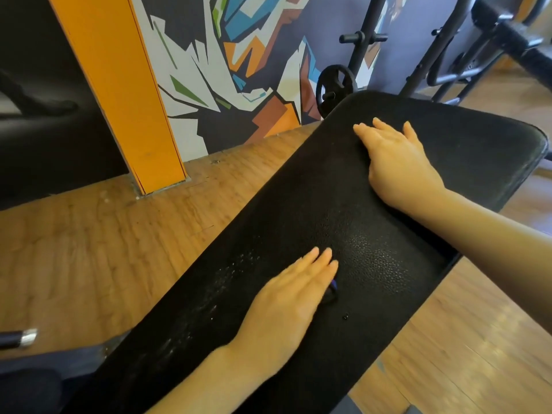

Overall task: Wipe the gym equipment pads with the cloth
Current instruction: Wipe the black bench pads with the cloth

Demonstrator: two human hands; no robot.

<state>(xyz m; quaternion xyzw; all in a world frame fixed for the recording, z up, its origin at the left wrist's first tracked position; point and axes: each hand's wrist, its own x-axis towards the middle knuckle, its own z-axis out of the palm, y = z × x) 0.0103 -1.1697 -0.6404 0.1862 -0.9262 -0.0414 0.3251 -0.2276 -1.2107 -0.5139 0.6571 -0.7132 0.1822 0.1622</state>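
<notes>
Black pebbled vinyl covers the pad (373,234), a long bench cushion with rounded corners running diagonally from lower left to upper right. Pale specks streak its left edge.

Left hand (286,306) lies palm down on the pad's middle, fingers straight and together, pressing flat. Cloth (333,289) shows only as a small dark blue fold at the hand's right edge; the rest is hidden beneath the palm.

Right hand (400,165) rests flat near the pad's far end, fingers slightly spread, holding nothing.

Wood-grain floor (89,249) surrounds the bench. An orange column (125,94) stands left, beside a painted mural (239,70). One black plate (336,85) hangs on a metal rack (363,38) behind the pad.
</notes>
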